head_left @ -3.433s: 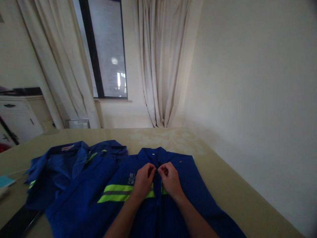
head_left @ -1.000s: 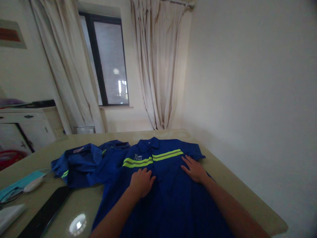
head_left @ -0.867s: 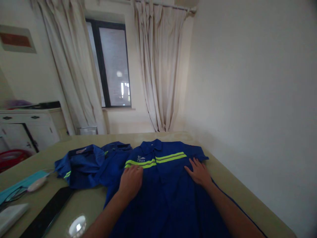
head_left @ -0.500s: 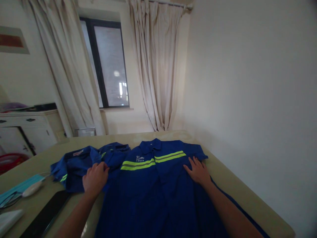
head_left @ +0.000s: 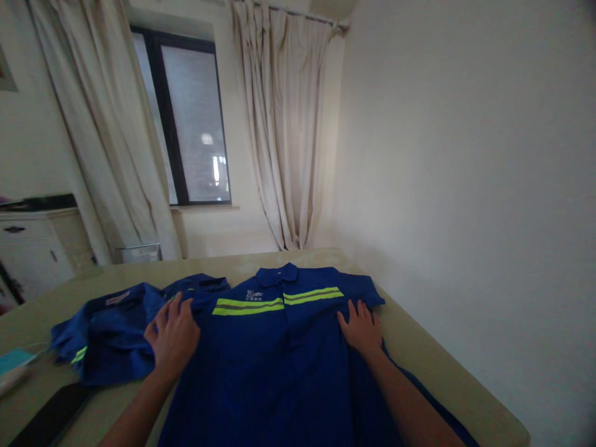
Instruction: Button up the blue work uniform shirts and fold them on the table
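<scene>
Blue jacket (head_left: 261, 360), yellow-green chest band, white print, collar up top

The view's bottom edge cuts off the blue garment (head_left: 261, 366), its chest lettering (head_left: 254, 295) (white) too small to read.

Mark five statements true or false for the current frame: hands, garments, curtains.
1. The right hand is spread on the striped blue jacket. True.
2. The jacket's chest stripes are red. False: the chest stripes are yellow-green and grey.
3. The other blue garment lies crumpled, left of the jacket. True.
4. The left hand is clenched into a fist. False: the left hand is open.
5. The jacket's collar points away from the person. True.
</scene>
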Motion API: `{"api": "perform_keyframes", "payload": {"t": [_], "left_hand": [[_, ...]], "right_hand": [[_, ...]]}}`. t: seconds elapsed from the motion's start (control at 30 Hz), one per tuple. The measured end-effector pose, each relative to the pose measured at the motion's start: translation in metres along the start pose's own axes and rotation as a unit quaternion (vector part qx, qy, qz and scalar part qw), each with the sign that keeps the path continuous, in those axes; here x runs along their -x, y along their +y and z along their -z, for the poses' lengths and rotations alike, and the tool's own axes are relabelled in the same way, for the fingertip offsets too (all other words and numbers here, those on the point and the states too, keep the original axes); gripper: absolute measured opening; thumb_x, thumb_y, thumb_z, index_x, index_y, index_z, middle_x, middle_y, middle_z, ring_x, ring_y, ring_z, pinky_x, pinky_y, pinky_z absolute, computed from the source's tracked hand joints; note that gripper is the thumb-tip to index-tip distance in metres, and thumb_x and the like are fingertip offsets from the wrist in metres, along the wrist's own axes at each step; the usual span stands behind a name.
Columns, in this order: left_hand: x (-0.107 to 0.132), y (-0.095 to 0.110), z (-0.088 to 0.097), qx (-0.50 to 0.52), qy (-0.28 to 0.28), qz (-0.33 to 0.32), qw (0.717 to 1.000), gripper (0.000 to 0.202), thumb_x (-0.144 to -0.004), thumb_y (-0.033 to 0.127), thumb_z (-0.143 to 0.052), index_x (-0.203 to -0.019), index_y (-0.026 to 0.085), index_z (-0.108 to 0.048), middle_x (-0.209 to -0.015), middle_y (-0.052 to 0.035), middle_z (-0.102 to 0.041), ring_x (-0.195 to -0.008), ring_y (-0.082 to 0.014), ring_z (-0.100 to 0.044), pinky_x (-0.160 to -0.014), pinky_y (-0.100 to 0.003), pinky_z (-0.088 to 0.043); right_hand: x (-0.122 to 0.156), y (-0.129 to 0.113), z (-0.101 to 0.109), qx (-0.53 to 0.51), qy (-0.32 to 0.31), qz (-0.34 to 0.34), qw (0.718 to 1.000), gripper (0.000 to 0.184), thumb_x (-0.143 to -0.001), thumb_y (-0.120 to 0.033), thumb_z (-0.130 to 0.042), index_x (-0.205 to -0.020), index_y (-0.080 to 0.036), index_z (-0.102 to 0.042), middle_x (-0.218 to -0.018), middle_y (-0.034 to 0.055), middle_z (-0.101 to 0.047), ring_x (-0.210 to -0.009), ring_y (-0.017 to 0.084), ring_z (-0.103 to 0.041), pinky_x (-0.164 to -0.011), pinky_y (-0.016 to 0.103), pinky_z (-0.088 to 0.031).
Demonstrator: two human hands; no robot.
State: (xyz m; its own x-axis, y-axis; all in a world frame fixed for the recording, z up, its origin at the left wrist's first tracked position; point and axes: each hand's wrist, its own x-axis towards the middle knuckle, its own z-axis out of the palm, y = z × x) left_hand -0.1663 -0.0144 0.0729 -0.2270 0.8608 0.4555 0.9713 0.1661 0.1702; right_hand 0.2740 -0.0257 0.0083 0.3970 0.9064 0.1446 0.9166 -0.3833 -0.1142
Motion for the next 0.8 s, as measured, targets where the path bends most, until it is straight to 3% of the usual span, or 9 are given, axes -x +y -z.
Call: {"api": "perform_keyframes", "payload": {"t": [0.07,0.13,0.23,0.4,0.5,0.57,0.63,0.73,0.8], "left_hand": [[0.013,0.03,-0.008,0.007,0.018,-0.099,0.995,0.05,-0.094,0.019,-0.035,-0.142,0.019,-0.052,-0.159,-0.0108,-0.044,-0.144,-0.0306,-0.04,-0.115,-0.049,-0.032],[0.025,0.06,-0.021,0.031,-0.049,-0.177,0.982,0.049,-0.099,0.03,-0.034,-0.142,0.021,-0.055,-0.155,-0.0091,-0.051,-0.139,-0.0282,-0.048,-0.116,-0.045,-0.034],[0.034,0.086,-0.049,0.038,-0.138,-0.169,0.975,0.063,-0.099,0.055,-0.035,-0.148,0.019,-0.05,-0.159,-0.0115,-0.046,-0.147,-0.0324,-0.04,-0.12,-0.049,-0.029],[0.023,0.082,-0.079,0.049,-0.193,-0.177,0.964,0.077,-0.097,0.066,-0.027,-0.156,0.019,-0.038,-0.165,-0.0122,-0.034,-0.153,-0.0335,-0.028,-0.123,-0.049,-0.024],[0.017,0.077,-0.081,0.051,-0.189,-0.187,0.963,0.075,-0.098,0.066,-0.028,-0.157,0.02,-0.038,-0.165,-0.0115,-0.033,-0.153,-0.0326,-0.028,-0.123,-0.048,-0.023],[0.017,0.077,-0.08,0.051,-0.184,-0.185,0.964,0.074,-0.098,0.065,-0.029,-0.157,0.021,-0.038,-0.165,-0.0112,-0.033,-0.153,-0.0324,-0.029,-0.124,-0.049,-0.023],[0.019,0.079,-0.079,0.051,-0.182,-0.184,0.965,0.073,-0.098,0.064,-0.03,-0.156,0.021,-0.039,-0.165,-0.0111,-0.033,-0.153,-0.0325,-0.028,-0.124,-0.05,-0.023],[0.02,0.081,-0.077,0.05,-0.18,-0.185,0.965,0.073,-0.098,0.063,-0.03,-0.156,0.021,-0.039,-0.165,-0.011,-0.034,-0.153,-0.0326,-0.028,-0.124,-0.05,-0.023],[0.02,0.08,-0.077,0.049,-0.179,-0.187,0.965,0.072,-0.098,0.063,-0.03,-0.156,0.021,-0.039,-0.165,-0.0104,-0.034,-0.153,-0.0325,-0.028,-0.124,-0.05,-0.024]], "right_hand": [[-0.002,0.001,-0.001,0.0,0.001,0.019,1.0,0.074,-0.099,-0.059,-0.032,-0.157,-0.014,-0.037,-0.164,0.0178,-0.032,-0.152,0.031,-0.028,-0.122,0.049,-0.015],[-0.004,0.003,-0.001,-0.002,-0.001,0.044,0.999,0.071,-0.1,-0.058,-0.032,-0.157,-0.016,-0.039,-0.164,0.0161,-0.033,-0.151,0.03,-0.029,-0.122,0.048,-0.015],[-0.004,0.006,-0.001,-0.008,-0.001,0.074,0.997,0.067,-0.1,-0.058,-0.033,-0.156,-0.022,-0.041,-0.163,0.0128,-0.036,-0.15,0.028,-0.032,-0.121,0.047,-0.017],[0.001,0.005,0.005,-0.003,0.031,0.071,0.997,0.064,-0.101,-0.056,-0.036,-0.149,-0.017,-0.051,-0.155,0.0161,-0.047,-0.144,0.031,-0.041,-0.12,0.048,-0.019],[-0.003,-0.005,0.021,0.017,0.071,0.104,0.992,0.054,-0.101,-0.048,-0.038,-0.125,-0.011,-0.07,-0.129,0.0218,-0.066,-0.127,0.034,-0.055,-0.117,0.048,-0.021],[-0.012,-0.024,0.035,0.019,0.082,0.14,0.987,0.052,-0.102,-0.043,-0.036,-0.109,-0.01,-0.075,-0.115,0.024,-0.069,-0.121,0.036,-0.055,-0.115,0.05,-0.022],[-0.024,-0.054,0.045,0.005,0.08,0.171,0.982,0.051,-0.103,-0.04,-0.034,-0.11,-0.009,-0.074,-0.12,0.0249,-0.067,-0.125,0.037,-0.051,-0.114,0.051,-0.022],[-0.037,-0.117,0.042,-0.035,0.057,0.232,0.97,0.047,-0.103,-0.042,-0.037,-0.131,-0.015,-0.064,-0.139,0.0175,-0.06,-0.133,0.03,-0.046,-0.114,0.044,-0.025],[-0.037,-0.159,0.029,-0.063,0.035,0.259,0.963,0.055,-0.101,-0.047,-0.042,-0.148,-0.02,-0.048,-0.154,0.012,-0.048,-0.14,0.026,-0.04,-0.114,0.039,-0.026]]}}
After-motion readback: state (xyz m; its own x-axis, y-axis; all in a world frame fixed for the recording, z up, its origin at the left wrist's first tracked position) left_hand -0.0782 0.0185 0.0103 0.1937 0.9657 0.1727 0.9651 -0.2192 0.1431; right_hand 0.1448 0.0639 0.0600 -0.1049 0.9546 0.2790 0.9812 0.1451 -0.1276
